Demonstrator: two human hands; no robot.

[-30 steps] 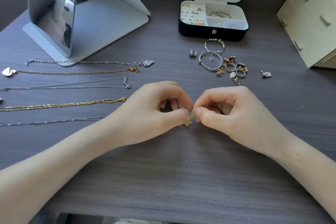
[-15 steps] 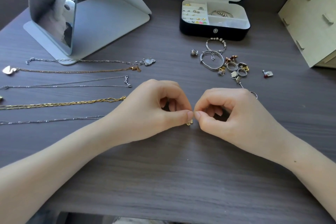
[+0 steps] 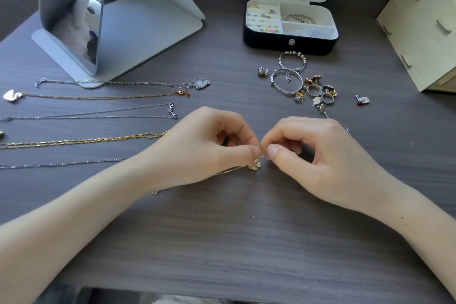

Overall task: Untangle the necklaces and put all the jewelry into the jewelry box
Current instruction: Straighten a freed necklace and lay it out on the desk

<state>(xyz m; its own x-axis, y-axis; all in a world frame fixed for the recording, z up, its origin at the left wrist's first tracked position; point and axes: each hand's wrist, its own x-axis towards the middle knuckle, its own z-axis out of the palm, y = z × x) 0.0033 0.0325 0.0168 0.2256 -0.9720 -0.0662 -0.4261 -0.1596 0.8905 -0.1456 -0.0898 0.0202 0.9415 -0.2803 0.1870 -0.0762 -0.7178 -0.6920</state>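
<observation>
- Gold necklace point(image 3: 255, 165) hangs just over the middle of the surface point(image 3: 246, 242), pinched at its pendant end by your left hand point(image 3: 204, 145).
- Your right hand point(image 3: 320, 155) pinches just beside it, seemingly on the same chain. So tight a grip likely suits picking a knot or clasp.
- Its chain runs left and towards you, under your left wrist. The jewelry box point(image 3: 291, 43) stands open well beyond.

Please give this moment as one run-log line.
left hand: pinches gold necklace | right hand: fingertips pinched beside it, hold unclear | jewelry box: open
</observation>
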